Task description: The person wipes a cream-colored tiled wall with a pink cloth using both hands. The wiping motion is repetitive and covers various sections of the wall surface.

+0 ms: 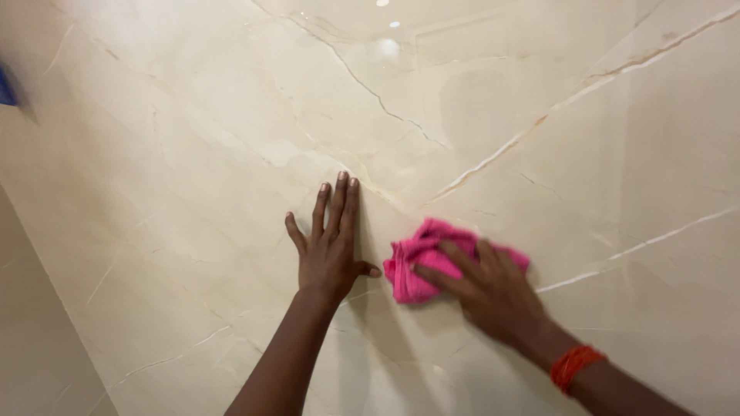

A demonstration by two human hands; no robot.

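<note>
Two bare forearms come up from the bottom edge of the view, the right one wearing an orange thread band (576, 365) at the wrist. Above that band, the right hand (486, 286) lies spread over a pink cloth (420, 258), fingers pressing the crumpled fabric flat against the surface rather than closing around it; the cloth bulges out past the fingertips on the left and upper sides. Just beside the cloth, the left hand (330, 246) rests open, palm down, with its fingers held close together and pointing away from the person and the thumb stretched toward the cloth, nearly reaching it. Both hands press on a glossy cream marble slab (193, 154) crossed by thin brown and pale veins, which fills almost the whole view; whether it stands upright or lies flat cannot be told. Ceiling lights reflect as bright spots near its top edge. A blurred blue object (6, 86) shows at the far left edge.
</note>
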